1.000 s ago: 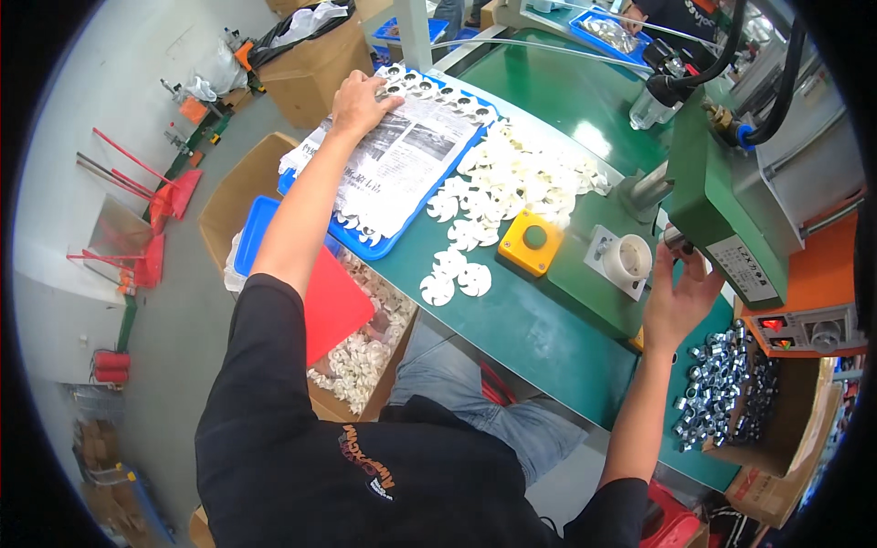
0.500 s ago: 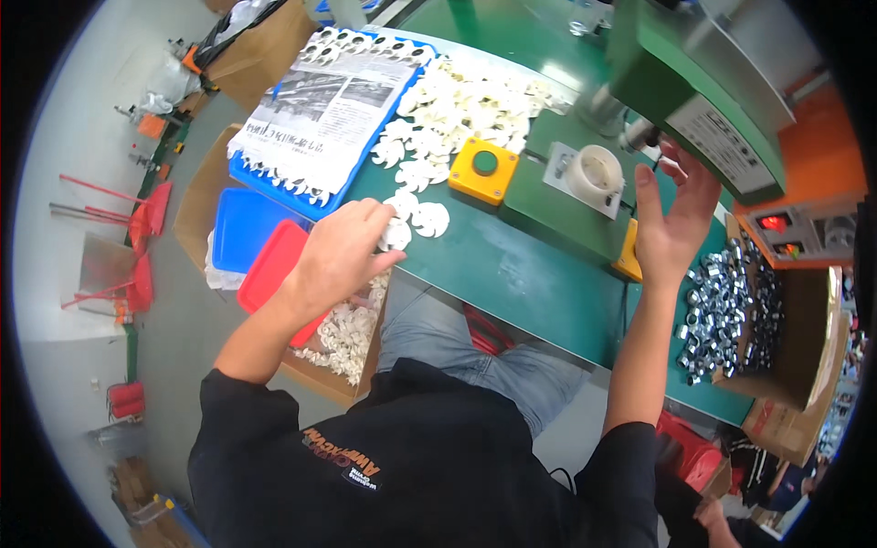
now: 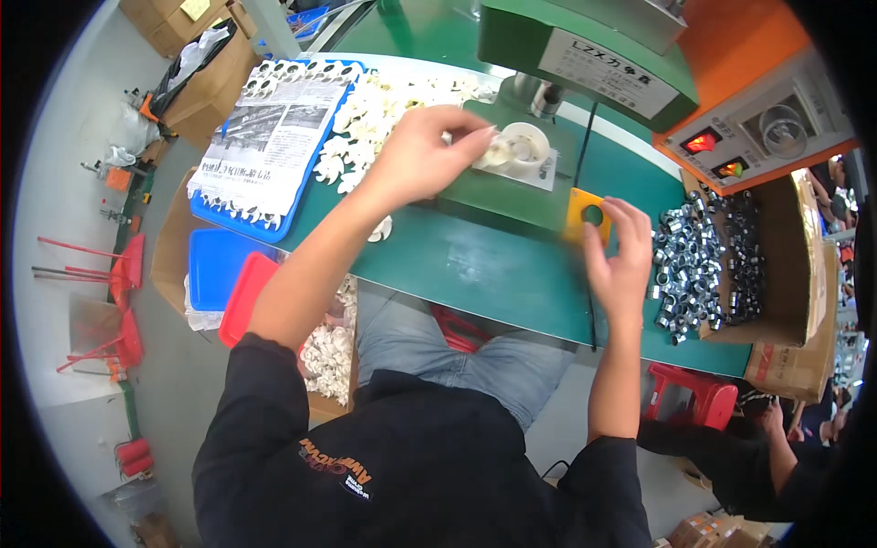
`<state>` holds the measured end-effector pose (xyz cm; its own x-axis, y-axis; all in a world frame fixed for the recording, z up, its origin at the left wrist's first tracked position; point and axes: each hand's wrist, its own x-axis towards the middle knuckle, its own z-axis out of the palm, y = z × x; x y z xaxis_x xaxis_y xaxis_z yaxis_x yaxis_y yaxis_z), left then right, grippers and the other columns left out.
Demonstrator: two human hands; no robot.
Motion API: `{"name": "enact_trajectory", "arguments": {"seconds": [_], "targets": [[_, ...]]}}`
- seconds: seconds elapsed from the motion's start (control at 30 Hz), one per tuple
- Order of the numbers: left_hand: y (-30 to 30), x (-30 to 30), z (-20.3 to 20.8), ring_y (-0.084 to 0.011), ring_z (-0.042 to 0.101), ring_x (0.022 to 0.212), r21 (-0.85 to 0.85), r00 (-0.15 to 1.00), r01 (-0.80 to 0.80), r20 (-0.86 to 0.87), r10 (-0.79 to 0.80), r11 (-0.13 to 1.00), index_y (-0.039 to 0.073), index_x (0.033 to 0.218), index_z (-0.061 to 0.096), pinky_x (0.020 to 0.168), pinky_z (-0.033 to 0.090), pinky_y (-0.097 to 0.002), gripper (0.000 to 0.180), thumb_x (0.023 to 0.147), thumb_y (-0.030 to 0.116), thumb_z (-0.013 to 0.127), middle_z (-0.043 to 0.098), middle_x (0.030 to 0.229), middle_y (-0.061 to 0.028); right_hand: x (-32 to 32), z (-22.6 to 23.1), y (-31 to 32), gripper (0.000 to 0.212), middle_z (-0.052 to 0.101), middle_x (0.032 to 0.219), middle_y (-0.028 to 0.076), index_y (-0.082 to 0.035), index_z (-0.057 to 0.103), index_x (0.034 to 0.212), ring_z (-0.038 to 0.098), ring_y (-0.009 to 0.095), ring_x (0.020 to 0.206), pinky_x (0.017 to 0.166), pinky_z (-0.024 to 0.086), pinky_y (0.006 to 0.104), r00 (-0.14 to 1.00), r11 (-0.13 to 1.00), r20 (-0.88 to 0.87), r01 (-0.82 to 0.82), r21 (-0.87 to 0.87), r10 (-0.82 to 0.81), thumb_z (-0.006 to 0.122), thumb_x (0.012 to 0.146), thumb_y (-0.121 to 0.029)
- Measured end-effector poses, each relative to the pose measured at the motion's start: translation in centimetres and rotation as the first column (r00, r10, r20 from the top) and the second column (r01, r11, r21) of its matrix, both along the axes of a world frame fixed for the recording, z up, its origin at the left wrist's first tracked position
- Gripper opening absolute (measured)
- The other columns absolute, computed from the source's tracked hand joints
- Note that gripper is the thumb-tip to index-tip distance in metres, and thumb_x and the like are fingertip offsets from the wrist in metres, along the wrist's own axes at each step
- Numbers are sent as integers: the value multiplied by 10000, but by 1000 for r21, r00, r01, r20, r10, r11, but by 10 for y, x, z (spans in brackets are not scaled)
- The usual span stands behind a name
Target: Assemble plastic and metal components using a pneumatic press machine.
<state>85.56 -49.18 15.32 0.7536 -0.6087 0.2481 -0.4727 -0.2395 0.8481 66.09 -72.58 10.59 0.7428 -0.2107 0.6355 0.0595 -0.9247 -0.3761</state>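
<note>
My left hand (image 3: 425,157) is closed in a pinch on a white plastic piece (image 3: 496,153), holding it at the left side of a round white holder (image 3: 527,146). That holder sits on a metal plate on the green press base (image 3: 493,203), beneath the green press head (image 3: 585,59). My right hand (image 3: 623,260) is open, thumb and fingers apart, beside a yellow button box (image 3: 585,217) with a dark green button. Whether its fingertips touch the box I cannot tell. Many loose white pieces (image 3: 365,114) lie left of the press, partly behind my left hand.
On the left, a blue tray (image 3: 294,196) holds newspaper and rows of white pieces. Metal rings (image 3: 687,265) are heaped at right by a cardboard box (image 3: 795,274). An orange control box (image 3: 744,100) stands behind. Below the table's left end, a carton contains white scraps (image 3: 329,361).
My left hand has gone from the loose pieces near the table edge to the holder, bringing a white piece. My right hand has come down from the press head to the button box.
</note>
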Motion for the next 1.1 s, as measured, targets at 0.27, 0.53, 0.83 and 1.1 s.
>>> {"name": "enact_trajectory", "arguments": {"seconds": [0.27, 0.53, 0.83, 1.1], "targets": [[-62, 22, -22, -313, 668, 945, 9, 998, -69, 7, 69, 998, -19, 931, 721, 857, 529, -410, 317, 887, 294, 704, 699, 979, -186, -10, -8, 10, 324, 665, 1202, 173, 11, 686, 1070, 630, 370, 1097, 942, 513, 453, 999, 1000, -38, -19, -10, 19, 814, 786, -74], [-67, 28, -27, -302, 629, 940, 15, 995, -101, -7, 102, 995, -2, 957, 686, 872, 524, -402, 291, 838, 258, 740, 655, 980, -164, -6, -8, 10, 316, 656, 1182, 181, 22, 675, 1055, 627, 373, 1082, 925, 523, 451, 999, 1000, -31, -26, 2, 26, 812, 784, -62], [-63, 13, -2, -291, 642, 975, 84, 991, 38, -129, -27, 996, -6, 1036, 701, 875, 530, -398, 419, 857, 366, 777, 671, 1037, -166, -9, -10, 11, 338, 640, 1198, 174, 15, 662, 1075, 618, 372, 1098, 938, 513, 456, 999, 1000, -45, -7, -14, 7, 811, 779, -55], [-65, 16, -17, -296, 625, 879, 72, 955, 34, 293, -54, 997, 30, 1041, 697, 849, 512, -396, 422, 884, 414, 772, 668, 960, -151, -7, -12, 13, 370, 628, 1208, 175, 9, 650, 1101, 610, 373, 1109, 945, 503, 459, 999, 1000, -41, 19, -24, -20, 813, 776, -63]]}}
